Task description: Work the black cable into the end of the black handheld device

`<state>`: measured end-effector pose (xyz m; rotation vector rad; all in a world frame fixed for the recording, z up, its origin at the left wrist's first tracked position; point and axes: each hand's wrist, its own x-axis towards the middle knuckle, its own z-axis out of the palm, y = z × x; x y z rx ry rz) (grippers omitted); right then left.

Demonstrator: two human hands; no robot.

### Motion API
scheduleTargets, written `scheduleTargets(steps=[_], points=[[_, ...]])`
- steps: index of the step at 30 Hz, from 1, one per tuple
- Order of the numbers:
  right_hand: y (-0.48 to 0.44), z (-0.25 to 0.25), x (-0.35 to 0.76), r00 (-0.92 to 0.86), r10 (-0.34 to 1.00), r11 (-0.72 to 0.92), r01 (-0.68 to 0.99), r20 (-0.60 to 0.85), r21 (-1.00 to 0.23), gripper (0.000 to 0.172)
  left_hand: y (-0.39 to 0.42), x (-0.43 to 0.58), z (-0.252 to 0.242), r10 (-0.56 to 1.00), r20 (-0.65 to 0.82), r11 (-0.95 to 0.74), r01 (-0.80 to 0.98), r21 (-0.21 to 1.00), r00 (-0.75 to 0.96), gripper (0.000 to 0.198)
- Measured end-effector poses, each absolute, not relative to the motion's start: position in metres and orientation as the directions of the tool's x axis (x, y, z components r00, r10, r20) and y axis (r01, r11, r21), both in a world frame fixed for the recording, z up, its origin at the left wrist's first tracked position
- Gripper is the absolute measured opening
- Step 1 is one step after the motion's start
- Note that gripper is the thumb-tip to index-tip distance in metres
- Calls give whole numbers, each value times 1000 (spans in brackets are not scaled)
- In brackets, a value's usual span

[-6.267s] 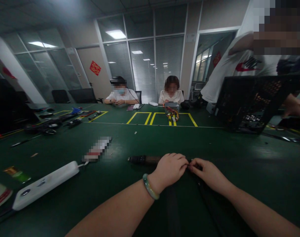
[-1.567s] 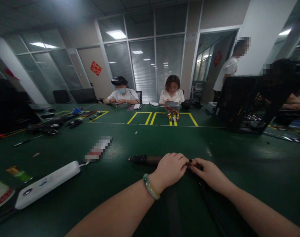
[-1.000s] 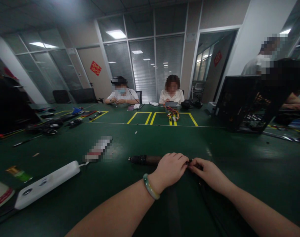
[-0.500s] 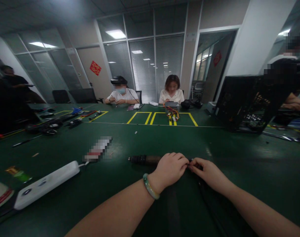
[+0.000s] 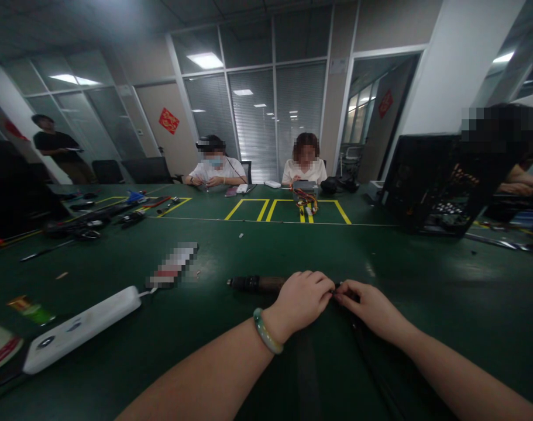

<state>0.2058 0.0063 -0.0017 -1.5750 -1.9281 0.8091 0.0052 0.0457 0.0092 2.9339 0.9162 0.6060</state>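
An electric screwdriver (image 5: 268, 284), black at the tip and brown along its body, lies on the green table with its bit pointing left. Over its rear half is my left hand (image 5: 303, 298), fingers curled round it and a green bangle on the wrist. My right hand (image 5: 371, 307) is closed in a pinch at the tool's tail, close against the left fingertips. A black cable (image 5: 367, 351) runs from under that hand towards the near edge. Fingers cover the joint between tool and cable.
A white power strip (image 5: 84, 330) with a phone (image 5: 174, 266) beyond it lies to the left, near a small green bottle (image 5: 33, 310). A black computer case (image 5: 433, 187) stands at right. Across the table two people sit behind a power supply unit (image 5: 305, 188) with loose wires.
Both my hands and the screwdriver stay practically still. At far left a standing person has come further into view; the person at right has bent lower behind the case.
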Motion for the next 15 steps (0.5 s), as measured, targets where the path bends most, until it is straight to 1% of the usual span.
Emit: scheduleTargets(steps=[4, 8, 15], points=[[6, -1, 205, -178, 984, 144, 689, 27, -710, 23, 45, 5, 11, 546, 357, -832, 541, 124, 758, 17], [8, -3, 207, -187, 982, 148, 681, 26, -717, 21, 44, 5, 11, 575, 354, -811, 572, 124, 738, 19], [7, -2, 205, -197, 979, 175, 673, 54, -719, 19, 45, 6, 9, 562, 356, -820, 559, 121, 747, 14]])
